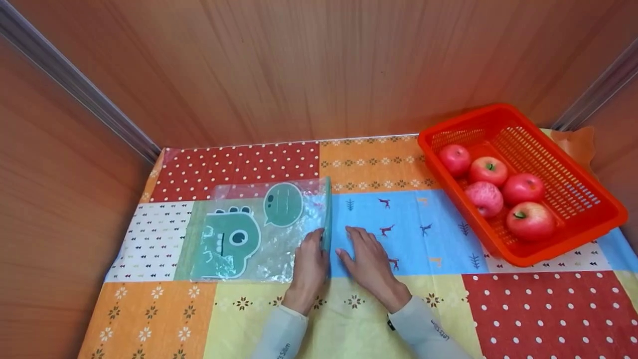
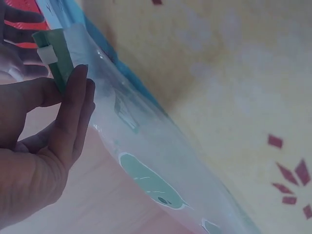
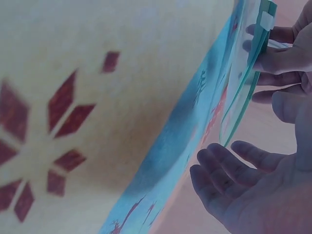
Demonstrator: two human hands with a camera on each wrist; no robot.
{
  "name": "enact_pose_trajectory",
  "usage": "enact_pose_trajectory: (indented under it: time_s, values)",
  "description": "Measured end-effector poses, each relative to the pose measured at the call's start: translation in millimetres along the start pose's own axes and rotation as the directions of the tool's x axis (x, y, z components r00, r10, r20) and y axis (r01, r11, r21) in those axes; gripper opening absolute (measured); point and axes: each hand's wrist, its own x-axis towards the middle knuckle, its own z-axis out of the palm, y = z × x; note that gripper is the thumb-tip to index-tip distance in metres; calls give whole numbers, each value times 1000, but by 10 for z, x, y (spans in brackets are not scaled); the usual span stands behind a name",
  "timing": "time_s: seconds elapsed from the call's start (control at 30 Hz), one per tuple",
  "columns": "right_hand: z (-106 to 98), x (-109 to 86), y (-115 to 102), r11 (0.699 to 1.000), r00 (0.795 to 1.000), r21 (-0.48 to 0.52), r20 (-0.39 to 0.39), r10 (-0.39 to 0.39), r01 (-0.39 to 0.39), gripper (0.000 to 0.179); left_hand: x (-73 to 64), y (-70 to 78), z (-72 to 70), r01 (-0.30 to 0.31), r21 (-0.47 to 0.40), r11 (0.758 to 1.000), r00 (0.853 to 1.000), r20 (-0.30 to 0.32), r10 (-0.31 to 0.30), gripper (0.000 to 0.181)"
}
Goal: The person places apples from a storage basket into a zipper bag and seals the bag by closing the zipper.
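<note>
A clear plastic zip bag (image 1: 279, 244) with a green dinosaur print lies flat on the cloth, its green zip edge (image 1: 327, 199) toward the right. My left hand (image 1: 310, 262) pinches that edge near its lower end between thumb and fingers. Close to the fingers, a white slider (image 2: 47, 54) sits on the green strip. Just right of the bag my right hand (image 1: 371, 262) is held low over the blue patch, fingers extended and holding nothing. In the right wrist view, the zip edge stands a little apart from the right hand's fingers (image 3: 214, 168).
An orange-red plastic basket (image 1: 461, 219) holding several red apples (image 1: 531, 221) stands at the right. Patchwork cloth (image 1: 394, 324) covers the table. Wood-grain panels (image 1: 299, 70) rise behind and at both sides. A piece of orange material (image 1: 578, 142) lies behind the basket.
</note>
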Motion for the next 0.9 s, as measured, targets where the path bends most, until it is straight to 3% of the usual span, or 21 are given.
enact_pose_trajectory:
  time_s: [0.37, 0.67, 0.9]
  values:
    - [49, 41, -45, 999, 999, 27, 10, 37, -37, 51, -38, 97, 14, -3, -78, 997, 999, 40, 6, 40]
    - [77, 51, -44, 995, 998, 69, 3, 67, -67, 47, -79, 145, 25, -36, -95, 995, 999, 31, 39, 39]
    - [96, 74, -13, 989, 996, 111, 0, 94, -93, 44, -80, 195, 14, -13, -127, 992, 998, 60, 21, 40]
